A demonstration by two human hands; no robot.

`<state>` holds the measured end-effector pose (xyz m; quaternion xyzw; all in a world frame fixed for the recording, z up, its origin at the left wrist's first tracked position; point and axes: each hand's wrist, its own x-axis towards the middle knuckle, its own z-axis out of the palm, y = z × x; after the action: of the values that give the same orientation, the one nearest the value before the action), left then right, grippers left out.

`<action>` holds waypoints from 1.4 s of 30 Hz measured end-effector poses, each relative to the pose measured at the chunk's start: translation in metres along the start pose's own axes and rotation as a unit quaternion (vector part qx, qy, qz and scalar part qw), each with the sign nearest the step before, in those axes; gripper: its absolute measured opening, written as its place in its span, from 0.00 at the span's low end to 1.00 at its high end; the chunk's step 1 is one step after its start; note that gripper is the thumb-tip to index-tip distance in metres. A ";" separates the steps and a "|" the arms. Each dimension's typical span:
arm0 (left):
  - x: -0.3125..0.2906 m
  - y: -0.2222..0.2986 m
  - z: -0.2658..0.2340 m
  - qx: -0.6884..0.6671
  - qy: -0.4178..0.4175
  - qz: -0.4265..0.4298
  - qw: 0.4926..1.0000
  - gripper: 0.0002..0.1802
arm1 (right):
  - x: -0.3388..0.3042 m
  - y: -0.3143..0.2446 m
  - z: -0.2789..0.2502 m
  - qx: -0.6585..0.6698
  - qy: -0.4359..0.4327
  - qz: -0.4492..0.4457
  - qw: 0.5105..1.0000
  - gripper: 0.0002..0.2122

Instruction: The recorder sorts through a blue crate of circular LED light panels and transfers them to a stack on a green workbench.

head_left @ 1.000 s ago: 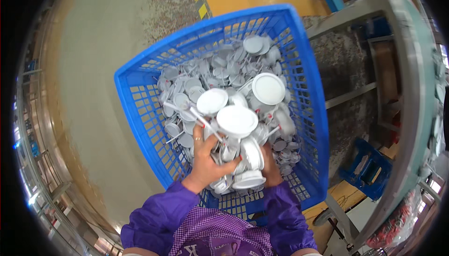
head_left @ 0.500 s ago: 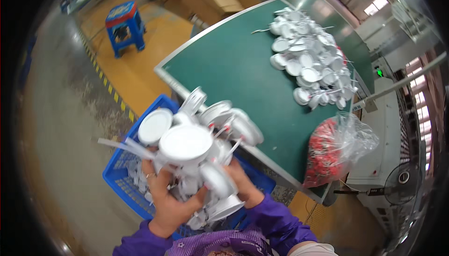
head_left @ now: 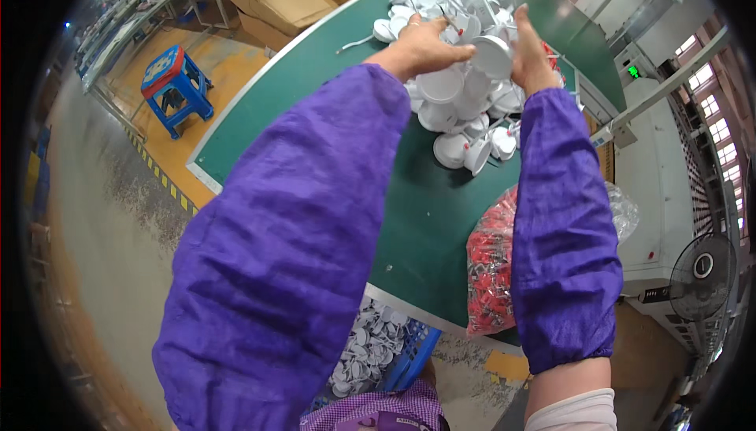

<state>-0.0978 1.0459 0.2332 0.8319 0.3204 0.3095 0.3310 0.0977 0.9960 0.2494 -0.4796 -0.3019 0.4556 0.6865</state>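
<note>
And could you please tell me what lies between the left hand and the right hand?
In the head view, part of the heap of round white plastic-looking pieces on the flat green tabletop lies between the left hand and the right hand.

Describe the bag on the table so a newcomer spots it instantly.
Find the green table; at its near edge, the right purple sleeve partly covers the bag. It's clear plastic packed with small red pieces, unlike the white discs heaped farther back.

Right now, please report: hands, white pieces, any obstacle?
Left hand, right hand open at white round pieces. Pieces heaped on green table. Red-filled bag partly hidden by right sleeve, not between hands.
</note>
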 end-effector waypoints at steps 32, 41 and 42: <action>-0.891 -0.481 0.003 -0.078 0.184 -0.691 0.694 0.63 | -0.310 0.732 0.075 -0.476 -0.205 0.337 0.786 0.44; -0.860 -0.514 0.017 0.061 0.148 -0.713 0.682 0.53 | -0.243 0.790 0.125 -0.604 -0.325 0.331 0.648 0.45; -0.840 -0.520 0.018 0.018 0.114 -0.695 0.710 0.51 | -0.233 0.803 0.100 -0.569 -0.388 0.374 0.621 0.46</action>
<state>-0.7618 0.7189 -0.4212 0.3389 0.8486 0.0788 0.3985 -0.3507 0.9214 -0.4589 -0.6244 -0.5341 0.5541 -0.1337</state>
